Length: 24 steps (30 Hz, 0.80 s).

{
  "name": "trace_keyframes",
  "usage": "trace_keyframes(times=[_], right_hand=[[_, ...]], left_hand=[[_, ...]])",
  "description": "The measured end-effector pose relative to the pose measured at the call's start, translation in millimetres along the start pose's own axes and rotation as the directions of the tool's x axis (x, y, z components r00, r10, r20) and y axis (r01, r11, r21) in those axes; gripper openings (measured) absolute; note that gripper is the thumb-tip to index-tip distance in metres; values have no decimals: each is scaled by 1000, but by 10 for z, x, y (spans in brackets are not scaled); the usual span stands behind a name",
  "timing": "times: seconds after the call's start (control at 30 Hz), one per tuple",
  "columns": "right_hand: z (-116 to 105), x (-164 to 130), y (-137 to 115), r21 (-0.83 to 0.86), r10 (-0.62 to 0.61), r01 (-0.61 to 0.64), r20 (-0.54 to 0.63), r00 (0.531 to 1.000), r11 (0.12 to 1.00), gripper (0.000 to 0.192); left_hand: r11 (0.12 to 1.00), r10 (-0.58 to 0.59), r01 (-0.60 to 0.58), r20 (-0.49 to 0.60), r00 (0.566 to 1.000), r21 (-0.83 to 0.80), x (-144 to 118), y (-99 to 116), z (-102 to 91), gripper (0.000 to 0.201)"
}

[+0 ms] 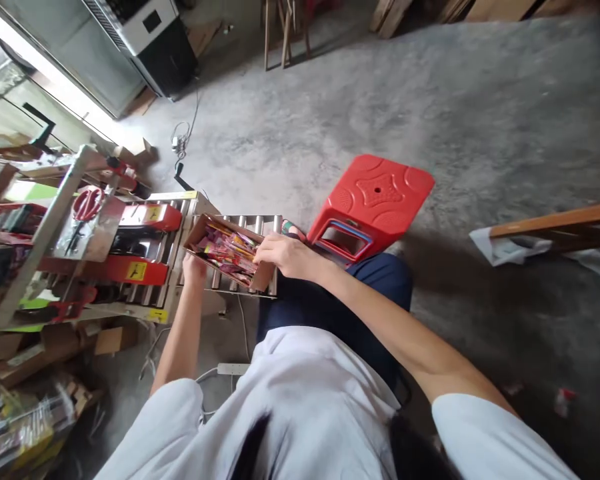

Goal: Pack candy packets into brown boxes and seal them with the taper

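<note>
An open cardboard box rests tilted over the end of a roller conveyor. Inside lie many small, colourful wrapped packets, mostly pink, red and yellow. My left hand grips the box at its left near corner, with most of its fingers hidden by the box. At the opposite end, my right hand is closed on the right rim, fingertips bent over the edge beside the packets. Whether those fingertips also pinch a packet cannot be made out.
A red plastic stool stands beyond my knees. Left on the conveyor is a taping machine with red side guides and red-handled scissors. Cartons and plastic-wrapped packs lie below left. A power strip hangs near my waist.
</note>
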State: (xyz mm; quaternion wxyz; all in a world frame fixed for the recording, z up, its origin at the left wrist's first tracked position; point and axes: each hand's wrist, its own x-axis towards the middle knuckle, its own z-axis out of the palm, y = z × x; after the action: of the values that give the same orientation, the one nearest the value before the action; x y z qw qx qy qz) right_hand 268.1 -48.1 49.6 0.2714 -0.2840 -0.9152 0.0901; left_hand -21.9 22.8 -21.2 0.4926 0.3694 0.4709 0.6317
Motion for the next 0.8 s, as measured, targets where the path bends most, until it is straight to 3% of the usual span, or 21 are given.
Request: trace_keyframes(times=[0.1, 0.23, 0.33, 0.43, 0.5, 0.63, 0.7, 0.8], right_hand=[[162, 70, -133, 50, 61, -57, -83, 995, 997, 43], [447, 245, -375, -95, 236, -242, -71, 969, 966, 53], [692, 457, -350, -138, 272, -266, 27, 962, 954, 55], [901, 616, -202, -124, 304, -291, 103, 947, 949, 58], [1010, 677, -131, -123, 375, -361, 130, 918, 925, 60], [1125, 727, -107, -81, 466, -459, 143, 873, 885, 60], [1118, 719, -88, -37, 428, -426, 103, 898, 904, 56], [1024, 676, 14, 58, 336, -338, 40, 941, 940, 54]], left_hand=[[993, 112, -112, -6, 994, -30, 69, 181, -260, 38], [968, 212, -232, 183, 960, 97, 87, 402, -359, 36], [924, 212, -295, 318, 924, 243, 63, 539, -356, 30], [848, 76, -314, 488, 870, 428, 34, 692, -337, 35], [810, -68, -295, 581, 811, 506, 45, 800, -316, 46], [778, -334, -174, 631, 700, 604, 164, 923, -243, 81], [752, -361, -162, 605, 710, 639, 232, 893, -179, 82], [685, -223, -264, 541, 811, 679, 292, 759, -54, 70]])
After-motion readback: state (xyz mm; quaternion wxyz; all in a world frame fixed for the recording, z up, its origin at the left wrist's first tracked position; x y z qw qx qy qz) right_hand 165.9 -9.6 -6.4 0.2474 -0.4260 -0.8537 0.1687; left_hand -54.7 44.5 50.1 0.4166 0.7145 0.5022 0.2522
